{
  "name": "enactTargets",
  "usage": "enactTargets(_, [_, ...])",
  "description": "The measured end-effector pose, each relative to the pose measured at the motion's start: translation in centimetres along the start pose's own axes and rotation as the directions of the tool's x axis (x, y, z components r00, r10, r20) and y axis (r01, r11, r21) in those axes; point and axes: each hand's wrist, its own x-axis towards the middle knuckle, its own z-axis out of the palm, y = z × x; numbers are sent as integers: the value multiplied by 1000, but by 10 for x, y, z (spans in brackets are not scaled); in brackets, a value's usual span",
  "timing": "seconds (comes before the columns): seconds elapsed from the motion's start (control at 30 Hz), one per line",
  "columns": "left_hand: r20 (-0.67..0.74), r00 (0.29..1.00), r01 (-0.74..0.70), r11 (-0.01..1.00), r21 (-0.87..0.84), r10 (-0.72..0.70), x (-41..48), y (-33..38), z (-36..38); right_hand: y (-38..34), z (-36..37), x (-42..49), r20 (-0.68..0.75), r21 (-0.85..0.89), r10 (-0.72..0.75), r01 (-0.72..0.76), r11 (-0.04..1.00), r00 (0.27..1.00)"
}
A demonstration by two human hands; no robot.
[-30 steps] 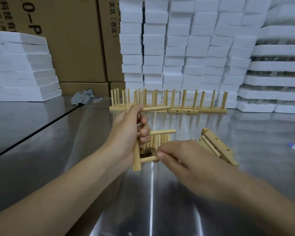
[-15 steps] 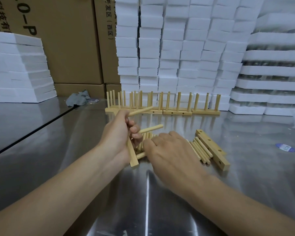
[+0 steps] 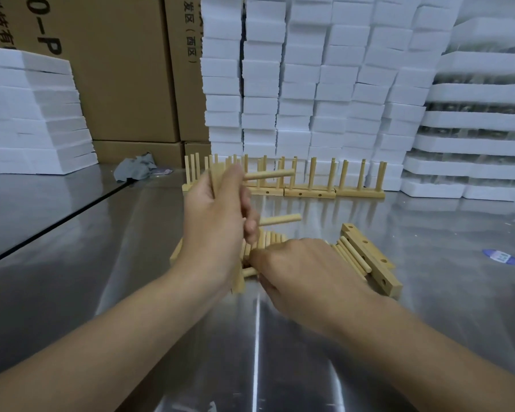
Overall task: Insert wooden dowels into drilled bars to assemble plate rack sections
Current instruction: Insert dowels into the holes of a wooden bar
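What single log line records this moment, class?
left hand: grips bar, two dowels in | right hand: pinches third dowel at bar

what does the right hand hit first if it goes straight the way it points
Probably the loose dowels just ahead of the right hand, then the bar the left hand grips; depth is unclear.

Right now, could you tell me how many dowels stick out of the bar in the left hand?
2: the upper dowel near the top of the bar, the lower dowel at mid-bar, both pointing right. The right hand may hide a third lower down.
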Motion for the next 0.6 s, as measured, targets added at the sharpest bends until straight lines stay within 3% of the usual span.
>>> enactTargets(0.1, [-175,933,277,937,-211,-315,17,-5,-8,-7,4,3,-99,-14,-8,6,1000,995])
enactTargets(0.23, [-143,782,502,749,-433,-607,27,-5,-14,-3,7,5,-251,-16,-43,40,999,967])
enactTargets(0.4, [-30,719,578,621,-530,-695,25,-2,-16,2,10,6,-347,-38,-75,66,997,935])
enactTargets(0.6, [-83,721,560,649,-514,-688,14,-5,-4,2,9,3,-312,-44,-49,37,998,949])
